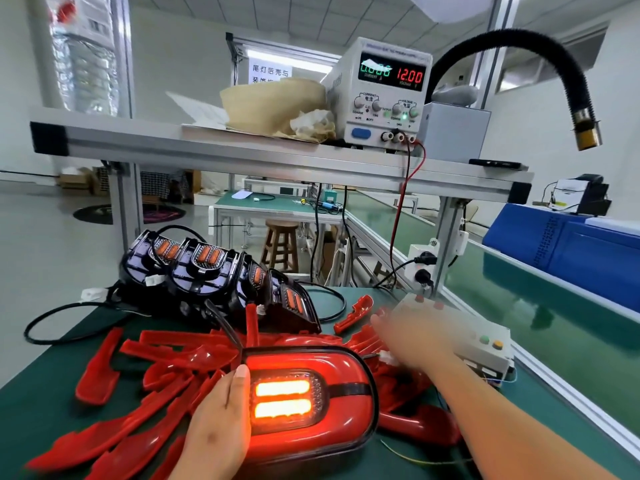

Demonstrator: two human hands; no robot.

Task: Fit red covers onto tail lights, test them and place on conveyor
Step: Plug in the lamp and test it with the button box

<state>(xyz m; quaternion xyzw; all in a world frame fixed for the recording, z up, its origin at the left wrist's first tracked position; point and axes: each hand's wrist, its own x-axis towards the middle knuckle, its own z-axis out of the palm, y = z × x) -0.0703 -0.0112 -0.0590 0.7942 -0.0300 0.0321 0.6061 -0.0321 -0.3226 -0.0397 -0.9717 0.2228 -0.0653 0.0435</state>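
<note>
A tail light (311, 400) with its red cover fitted sits low in the middle, two bars glowing orange in its centre. My left hand (216, 424) grips its left end, thumb on the front face. My right hand (408, 332) is blurred, fingers stretched out over the white test box (485, 344) with coloured buttons; I cannot tell whether it touches it. Several loose red covers (114, 427) lie spread on the green table. Several uncovered black tail lights (207, 271) with cables stand stacked behind them.
A power supply (384, 95) reading 12.00 stands on the aluminium shelf (207, 147), red and black leads running down. The green conveyor (554, 323) runs along the right, blue bins (571, 251) beyond it. A black flexible hose (568, 81) hangs at upper right.
</note>
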